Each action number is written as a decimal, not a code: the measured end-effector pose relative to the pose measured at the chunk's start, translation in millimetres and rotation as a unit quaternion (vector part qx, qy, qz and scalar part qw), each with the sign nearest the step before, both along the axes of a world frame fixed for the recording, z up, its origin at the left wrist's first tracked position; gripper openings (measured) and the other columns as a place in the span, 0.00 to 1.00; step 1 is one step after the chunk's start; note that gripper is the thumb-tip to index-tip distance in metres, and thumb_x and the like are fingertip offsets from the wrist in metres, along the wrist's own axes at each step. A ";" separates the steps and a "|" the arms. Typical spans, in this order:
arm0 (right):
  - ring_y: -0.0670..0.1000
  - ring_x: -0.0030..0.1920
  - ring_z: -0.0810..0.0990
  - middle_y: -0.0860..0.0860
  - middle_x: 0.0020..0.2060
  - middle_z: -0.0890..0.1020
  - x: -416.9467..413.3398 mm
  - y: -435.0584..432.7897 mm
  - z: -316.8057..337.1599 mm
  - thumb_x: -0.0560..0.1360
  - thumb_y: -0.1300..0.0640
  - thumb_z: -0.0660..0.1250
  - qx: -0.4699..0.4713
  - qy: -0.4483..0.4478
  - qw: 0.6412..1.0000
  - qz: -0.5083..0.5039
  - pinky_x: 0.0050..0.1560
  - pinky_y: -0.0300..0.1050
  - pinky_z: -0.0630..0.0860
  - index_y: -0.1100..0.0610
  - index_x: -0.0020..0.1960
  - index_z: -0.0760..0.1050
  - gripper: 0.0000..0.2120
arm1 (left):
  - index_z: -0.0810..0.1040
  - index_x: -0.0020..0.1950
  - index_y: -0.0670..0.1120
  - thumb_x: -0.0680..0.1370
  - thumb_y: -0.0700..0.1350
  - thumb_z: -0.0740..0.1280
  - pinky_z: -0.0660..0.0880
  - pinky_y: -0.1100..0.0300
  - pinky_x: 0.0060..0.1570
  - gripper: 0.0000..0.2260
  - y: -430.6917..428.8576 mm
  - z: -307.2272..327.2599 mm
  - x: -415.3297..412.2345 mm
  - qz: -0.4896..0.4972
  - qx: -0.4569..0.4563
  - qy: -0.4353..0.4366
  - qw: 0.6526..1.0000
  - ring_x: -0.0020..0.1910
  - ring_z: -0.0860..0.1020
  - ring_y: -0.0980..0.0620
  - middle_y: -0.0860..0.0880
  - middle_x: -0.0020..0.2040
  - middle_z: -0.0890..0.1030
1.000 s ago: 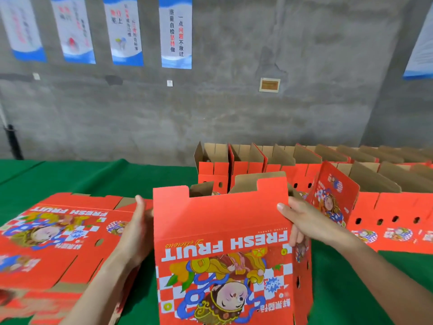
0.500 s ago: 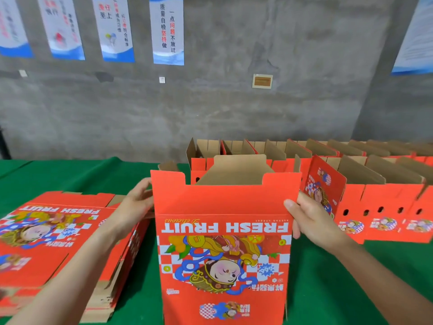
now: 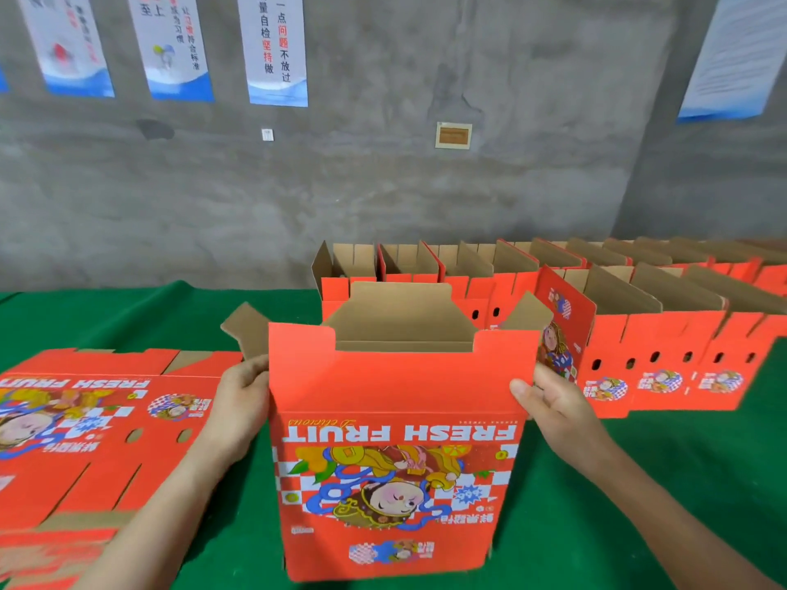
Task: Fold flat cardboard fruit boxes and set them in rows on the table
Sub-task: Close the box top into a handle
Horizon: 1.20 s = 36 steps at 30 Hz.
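Gripping a tall red cardboard fruit box (image 3: 396,419), printed with an upside-down "FRESH FRUIT" and a cartoon figure, we hold it upright on the near middle of the green cloth-covered table (image 3: 639,483). Our left hand (image 3: 240,402) clasps the box's left edge, fingers curled round onto its side panel. Our right hand (image 3: 553,402) pinches the right edge, thumb pressed on the red front and the other fingers behind the corner. The box's top is open, with brown flaps standing at the far side and splaying out left and right. Left of it, near us, lies a stack of flat red cardboard boxes (image 3: 98,440) with the same print. Far right, rows of folded red boxes (image 3: 664,347) stand side by side, brown flaps up, running off the right edge. Behind the table rises a grey concrete wall (image 3: 426,198) hung with white-and-blue posters (image 3: 277,49).
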State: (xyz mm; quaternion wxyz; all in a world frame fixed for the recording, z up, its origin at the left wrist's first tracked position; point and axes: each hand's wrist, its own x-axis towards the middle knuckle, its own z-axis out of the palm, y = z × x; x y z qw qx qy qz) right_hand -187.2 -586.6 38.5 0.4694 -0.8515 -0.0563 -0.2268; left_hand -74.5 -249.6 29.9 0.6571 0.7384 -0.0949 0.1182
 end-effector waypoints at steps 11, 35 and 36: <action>0.52 0.29 0.73 0.57 0.28 0.77 29.5 16.0 -9.5 0.78 0.48 0.64 0.037 0.034 0.985 -0.163 0.35 0.45 0.66 0.60 0.27 0.72 0.24 | 0.69 0.70 0.40 0.81 0.42 0.59 0.64 0.60 0.67 0.18 -29.6 -29.2 -22.6 0.188 -0.054 -0.017 0.981 0.66 0.70 0.53 0.45 0.67 0.73; 0.62 0.75 0.34 0.50 0.78 0.40 59.8 30.9 38.9 0.72 0.55 0.65 -0.624 0.171 0.753 -0.117 0.66 0.70 0.29 0.45 0.78 0.45 0.41 | 0.58 0.76 0.51 0.67 0.30 0.74 0.59 0.50 0.72 0.44 -23.2 1.9 -16.1 0.024 0.318 -0.224 0.921 0.74 0.61 0.48 0.49 0.75 0.62; 0.62 0.75 0.35 0.50 0.77 0.39 61.2 32.2 40.0 0.72 0.56 0.65 -0.627 0.182 0.748 -0.118 0.66 0.70 0.30 0.46 0.78 0.44 0.42 | 0.55 0.76 0.56 0.68 0.31 0.73 0.61 0.53 0.71 0.44 -22.5 2.2 -16.1 -0.005 0.320 -0.232 0.919 0.72 0.63 0.51 0.50 0.73 0.65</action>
